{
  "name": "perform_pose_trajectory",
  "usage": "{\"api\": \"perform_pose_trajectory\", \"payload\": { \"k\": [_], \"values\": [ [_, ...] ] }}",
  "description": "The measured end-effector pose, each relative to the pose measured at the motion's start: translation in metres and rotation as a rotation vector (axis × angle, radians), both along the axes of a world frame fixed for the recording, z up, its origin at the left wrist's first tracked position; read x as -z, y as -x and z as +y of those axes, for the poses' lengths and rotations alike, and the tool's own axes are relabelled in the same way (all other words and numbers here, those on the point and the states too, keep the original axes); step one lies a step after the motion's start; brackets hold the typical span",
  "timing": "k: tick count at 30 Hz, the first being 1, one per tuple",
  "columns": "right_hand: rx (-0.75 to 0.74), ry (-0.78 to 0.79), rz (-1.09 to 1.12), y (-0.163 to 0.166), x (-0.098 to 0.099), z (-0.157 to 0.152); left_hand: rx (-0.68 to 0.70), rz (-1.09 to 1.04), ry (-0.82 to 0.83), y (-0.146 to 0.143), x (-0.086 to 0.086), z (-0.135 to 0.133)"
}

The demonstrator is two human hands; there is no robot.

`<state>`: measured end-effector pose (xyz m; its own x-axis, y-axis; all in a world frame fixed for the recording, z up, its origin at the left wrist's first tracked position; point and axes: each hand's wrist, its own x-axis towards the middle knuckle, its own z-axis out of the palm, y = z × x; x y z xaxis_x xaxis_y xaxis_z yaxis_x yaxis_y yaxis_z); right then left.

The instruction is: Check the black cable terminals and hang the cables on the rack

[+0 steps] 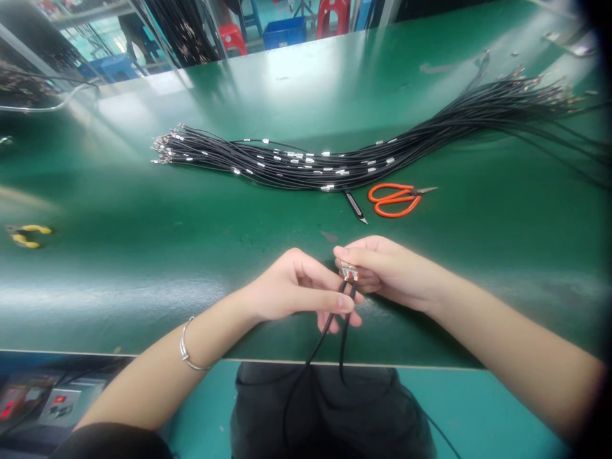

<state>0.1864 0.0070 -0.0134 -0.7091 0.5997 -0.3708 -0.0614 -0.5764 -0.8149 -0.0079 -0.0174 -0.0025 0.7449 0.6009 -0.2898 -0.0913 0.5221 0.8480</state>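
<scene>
- Near edge of the worktop (143,280), middle: your left hand (291,287) is closed in a pinch on two black wires (342,306), thumb across them, just below their metal ends.
- Your right hand (387,268) meets it from the other side, fingertips clenched on the small metal terminals (349,273) at the wire tips. The two hands touch.
- The wires drop from the pinch over the near edge and down past your lap; their far ends are out of sight.
- To do this well, as I read it: keep the left pinch close under the terminals so the wires cannot twist, line the two tips up level, and work with the fingertips only. Keep the slack hanging free so it does not pull on the joint.
- Past your hands, toward the middle: orange-handled scissors (396,199) lie flat, blades pointing right; a dark pointed tool (355,206) lies just to their left.
- Behind those: a long bundle of black wires (296,162) runs across the worktop, terminal ends fanned at its left and far-right tips.
- Left edge: yellow-handled pliers (26,234), well apart from you.
- Far edge and beyond: blue bins and red stools, blurred.
</scene>
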Motion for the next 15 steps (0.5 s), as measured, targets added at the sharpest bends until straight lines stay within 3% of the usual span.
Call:
{"api": "perform_pose_trajectory", "payload": {
  "k": [15],
  "values": [
    [0.024,-0.041,-0.012,0.0011,-0.001,-0.0002,-0.008,-0.002,0.008,-0.0003,-0.0016,-0.0013]
  ]
}}
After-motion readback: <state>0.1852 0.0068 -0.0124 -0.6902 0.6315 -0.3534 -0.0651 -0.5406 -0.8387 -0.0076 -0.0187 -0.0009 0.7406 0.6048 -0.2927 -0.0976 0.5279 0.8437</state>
